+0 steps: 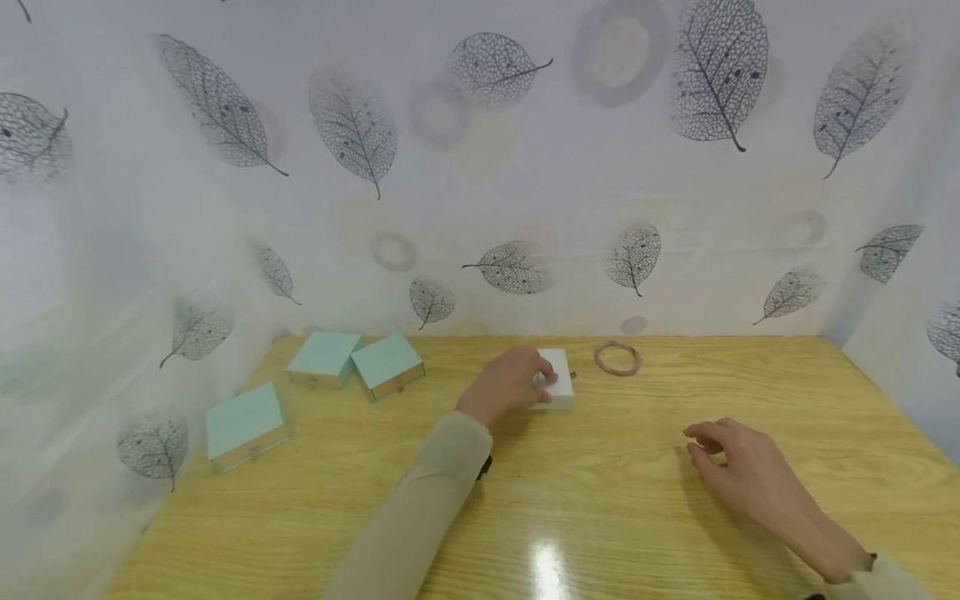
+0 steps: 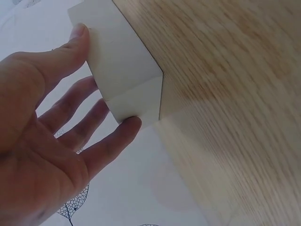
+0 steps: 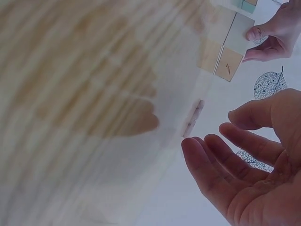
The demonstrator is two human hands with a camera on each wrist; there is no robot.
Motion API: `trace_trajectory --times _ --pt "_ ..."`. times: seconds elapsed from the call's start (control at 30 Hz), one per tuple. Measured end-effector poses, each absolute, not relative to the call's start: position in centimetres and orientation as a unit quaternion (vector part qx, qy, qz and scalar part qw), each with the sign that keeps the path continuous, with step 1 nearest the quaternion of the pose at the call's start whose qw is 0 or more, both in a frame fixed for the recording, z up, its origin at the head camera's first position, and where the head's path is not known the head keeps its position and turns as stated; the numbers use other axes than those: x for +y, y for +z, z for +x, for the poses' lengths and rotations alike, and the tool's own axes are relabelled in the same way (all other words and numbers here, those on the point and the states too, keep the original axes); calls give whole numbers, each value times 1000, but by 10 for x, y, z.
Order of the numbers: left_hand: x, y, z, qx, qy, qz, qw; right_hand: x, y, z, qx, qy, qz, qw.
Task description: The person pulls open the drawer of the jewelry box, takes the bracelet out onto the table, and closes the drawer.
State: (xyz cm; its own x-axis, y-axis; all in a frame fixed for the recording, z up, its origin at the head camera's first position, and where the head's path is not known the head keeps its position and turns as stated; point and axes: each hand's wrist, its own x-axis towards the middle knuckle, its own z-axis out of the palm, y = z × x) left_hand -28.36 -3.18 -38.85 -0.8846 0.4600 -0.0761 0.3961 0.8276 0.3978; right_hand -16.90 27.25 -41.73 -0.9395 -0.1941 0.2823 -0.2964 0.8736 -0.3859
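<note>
A small white box lies on the table at the back centre, with a short brown tab at its right end. My left hand holds it from the left. In the left wrist view, the thumb presses one side of the box while a finger touches an adjoining face. A tan end with the tab shows on the box in the right wrist view. My right hand hovers over the right of the table, fingers loosely bent around nothing. Nearer the back lies a pinkish ring-shaped bracelet.
Three mint-green boxes with tan sides sit at the left: one box nearer the front, another box at the back, and a third box beside it. A leaf-patterned curtain borders the wooden table behind and at the sides.
</note>
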Motion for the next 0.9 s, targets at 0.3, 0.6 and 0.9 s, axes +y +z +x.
trace_trajectory --times 0.3,0.6,0.9 --pt "-24 -388 -295 952 179 238 71 274 -416 -170 -960 215 132 122" --pt "-17 -387 -309 953 172 240 67 274 -416 -170 -958 216 135 134" --pt "-11 -387 -320 950 157 259 78 276 -414 -170 -959 209 137 132"
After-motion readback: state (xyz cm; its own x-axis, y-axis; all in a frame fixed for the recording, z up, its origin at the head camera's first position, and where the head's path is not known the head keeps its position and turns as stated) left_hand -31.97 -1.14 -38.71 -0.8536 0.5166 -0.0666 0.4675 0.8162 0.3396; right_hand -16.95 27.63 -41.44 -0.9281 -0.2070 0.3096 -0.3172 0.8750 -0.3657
